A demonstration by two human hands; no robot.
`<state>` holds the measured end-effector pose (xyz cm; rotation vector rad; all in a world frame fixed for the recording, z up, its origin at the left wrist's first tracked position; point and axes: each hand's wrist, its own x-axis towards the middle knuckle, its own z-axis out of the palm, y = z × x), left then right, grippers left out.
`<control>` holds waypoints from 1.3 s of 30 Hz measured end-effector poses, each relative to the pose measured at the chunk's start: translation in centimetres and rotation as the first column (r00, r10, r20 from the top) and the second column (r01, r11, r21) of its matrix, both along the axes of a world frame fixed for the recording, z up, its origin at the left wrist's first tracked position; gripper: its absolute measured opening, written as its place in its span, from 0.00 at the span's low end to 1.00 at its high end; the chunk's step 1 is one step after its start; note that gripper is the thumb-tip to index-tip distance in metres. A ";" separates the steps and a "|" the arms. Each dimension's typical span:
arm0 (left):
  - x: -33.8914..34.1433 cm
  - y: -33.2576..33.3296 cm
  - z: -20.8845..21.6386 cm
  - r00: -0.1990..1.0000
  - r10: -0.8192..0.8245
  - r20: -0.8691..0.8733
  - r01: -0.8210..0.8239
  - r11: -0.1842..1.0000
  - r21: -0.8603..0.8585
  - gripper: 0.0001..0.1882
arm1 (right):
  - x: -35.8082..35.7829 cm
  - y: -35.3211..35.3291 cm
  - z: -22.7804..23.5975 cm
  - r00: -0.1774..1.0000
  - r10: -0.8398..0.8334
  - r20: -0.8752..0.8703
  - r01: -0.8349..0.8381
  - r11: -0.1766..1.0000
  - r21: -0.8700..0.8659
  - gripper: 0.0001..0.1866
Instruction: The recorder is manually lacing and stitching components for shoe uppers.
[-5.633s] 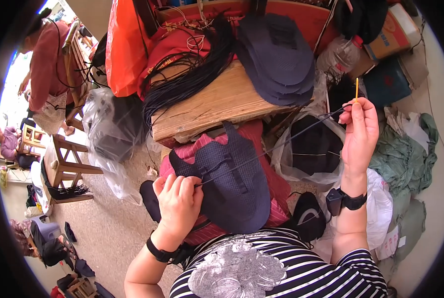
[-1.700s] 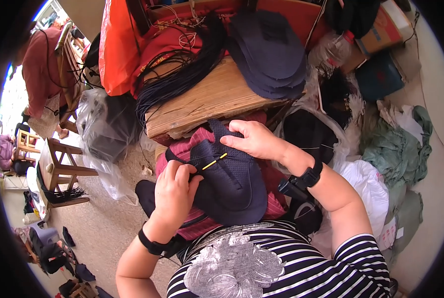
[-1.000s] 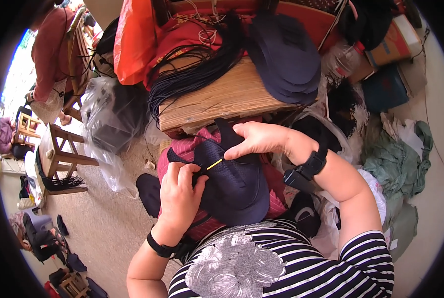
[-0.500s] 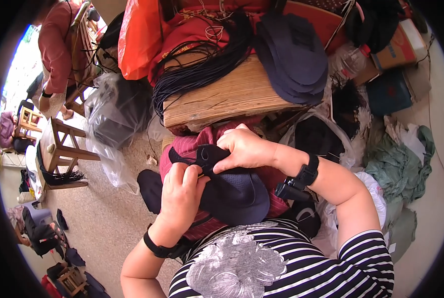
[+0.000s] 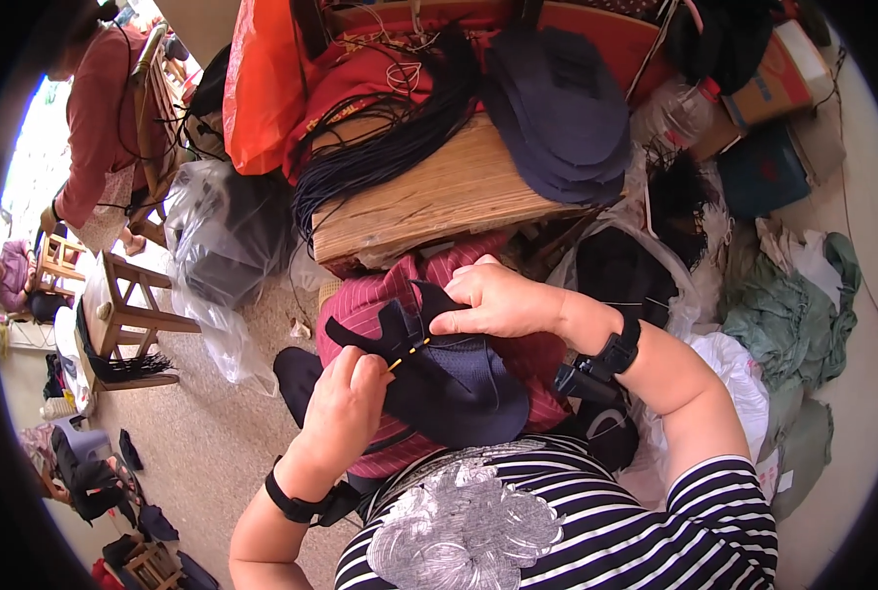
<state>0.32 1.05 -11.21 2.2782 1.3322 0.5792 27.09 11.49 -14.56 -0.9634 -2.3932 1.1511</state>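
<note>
Bench beyond the knees. Red striped cloth over the lap, nearer in. Stack of navy pieces on the bench's R side, loose hank of dark cords to its L.

Navy piece lies on the striped cloth, btwn both hands: far edge bunched up, rounded end flatter & toward the body. Looks light, soft, floppy; textured face shd give decent grip. Not fragile, tho narrow tabs at the far edge cd twist if tugged. Best hold prob. a pinch on the bunched part, either side of the needle, to keep it taut; rounded end can just rest on the lap.

R hand: thumb & fingers pinched on the piece's far edge, thumb just beside needle's upper end. L hand: fingers curled in, gripping the piece's L edge by needle's lower end; can't tell if they hold the needle too, tips hidden.

Needle: slim, yellow, slanted, shows in short bits w/ dark btwn, so seems run thru the piece. Prob. light, smooth, a bit slippery; best taken by a bare tip, drawn straight along its length
</note>
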 end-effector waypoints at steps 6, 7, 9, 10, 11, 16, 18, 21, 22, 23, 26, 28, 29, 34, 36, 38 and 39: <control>2.3 2.4 0.2 0.948 -0.091 -0.304 0.154 0.969 0.190 0.13 | -0.1 0.7 1.2 0.997 -0.006 0.079 0.016 0.992 -0.122 0.30; 2.2 2.9 -0.1 0.944 -0.174 -0.280 0.227 0.960 0.166 0.13 | 0.0 0.9 1.1 0.996 0.000 0.088 0.007 0.997 -0.077 0.29; 1.4 3.5 -0.2 0.932 -0.258 -0.253 0.300 0.943 0.145 0.13 | 0.2 0.8 1.0 0.996 0.002 0.091 0.008 0.994 -0.106 0.28; 0.9 3.6 -0.1 0.931 -0.315 -0.185 0.340 0.932 0.123 0.13 | 0.3 0.6 1.0 0.996 0.007 0.091 0.005 0.990 -0.138 0.28; 0.6 3.7 0.0 0.922 -0.369 -0.115 0.380 0.919 0.103 0.13 | 0.3 0.5 0.7 0.996 0.004 0.091 0.009 0.990 -0.138 0.28; -1.8 2.3 -0.3 0.909 -0.407 -0.086 0.415 0.904 0.105 0.14 | 1.4 0.5 0.9 0.993 -0.073 -0.093 0.019 0.878 -0.478 0.23; -2.3 1.9 -0.7 0.908 -0.410 -0.085 0.416 0.907 0.068 0.13 | 1.1 0.2 -0.2 0.987 0.009 -0.159 -0.043 0.977 -0.211 0.25; -1.9 1.2 0.6 0.927 -0.322 -0.191 0.333 0.943 0.028 0.10 | 0.5 1.2 3.3 0.993 -0.050 0.110 0.094 0.894 -0.438 0.27; -1.3 0.7 0.8 0.976 -0.181 -0.118 0.184 0.983 0.017 0.08 | 0.8 1.3 3.3 0.992 -0.054 0.112 0.098 0.896 -0.433 0.27; -0.8 0.0 1.0 0.998 -0.030 -0.046 0.029 1.000 -0.009 0.07 | 1.0 1.2 3.2 0.992 -0.101 0.077 0.127 0.834 -0.537 0.28; 0.6 -1.2 1.2 0.981 0.145 0.126 -0.128 0.983 -0.134 0.10 | 0.6 0.5 3.6 0.977 -0.212 -0.017 0.152 0.749 -0.645 0.27; 2.0 -1.2 1.4 0.965 0.207 0.162 -0.185 0.972 -0.142 0.09 | 0.3 0.1 4.0 0.959 -0.272 -0.080 0.155 0.738 -0.657 0.26; 2.4 -1.2 1.3 0.929 0.306 0.208 -0.253 0.936 -0.245 0.09 | 0.4 -0.1 4.2 0.959 -0.277 -0.058 0.174 0.741 -0.648 0.25; 1.6 0.4 -0.5 0.939 0.241 0.244 -0.191 0.958 -0.212 0.10 | 2.4 -0.5 2.3 0.961 -0.262 0.091 0.273 0.830 -0.486 0.21; 1.2 0.4 -0.7 0.914 0.281 0.295 -0.198 0.939 -0.280 0.09 | 2.3 -1.2 3.2 0.956 -0.294 0.021 0.263 0.821 -0.506 0.22; 1.0 0.3 -0.3 0.930 0.261 0.260 -0.177 0.936 -0.305 0.10 | 2.8 -1.5 2.7 0.957 -0.291 0.019 0.261 0.825 -0.501 0.22; 0.8 0.2 -0.5 0.932 0.255 0.259 -0.171 0.936 -0.308 0.10 | 2.9 -1.7 2.7 0.956 -0.293 -0.023 0.241 0.827 -0.508 0.22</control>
